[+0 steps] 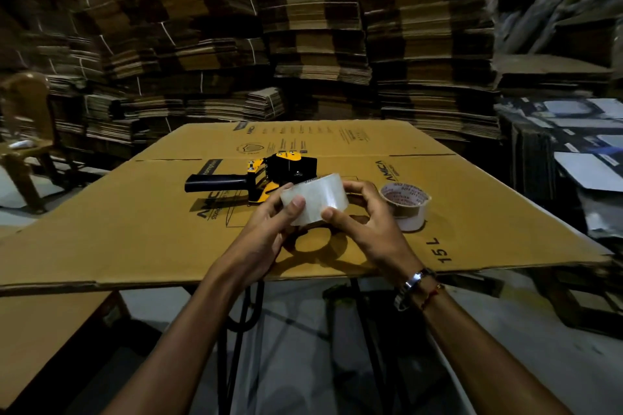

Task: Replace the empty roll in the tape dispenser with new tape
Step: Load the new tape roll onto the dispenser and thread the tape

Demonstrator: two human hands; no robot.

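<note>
Both hands hold a full roll of clear tape (315, 198) a little above the flattened cardboard sheet (135, 232). My left hand (269, 229) grips its left side with the thumb on the outer face. My right hand (365, 222) grips its right side, thumb on the front. Just behind the roll lies the yellow and black tape dispenser (269, 177) on its side, its black handle pointing left. An empty roll (406, 205), a cardboard core with red print, stands on the sheet to the right of my right hand.
The cardboard sheet serves as the work surface, its near edge running just below my wrists. Tall stacks of flattened cartons (317, 27) fill the background. A wooden chair (23, 131) stands at the far left. Printed flat boxes (573, 152) pile up at the right.
</note>
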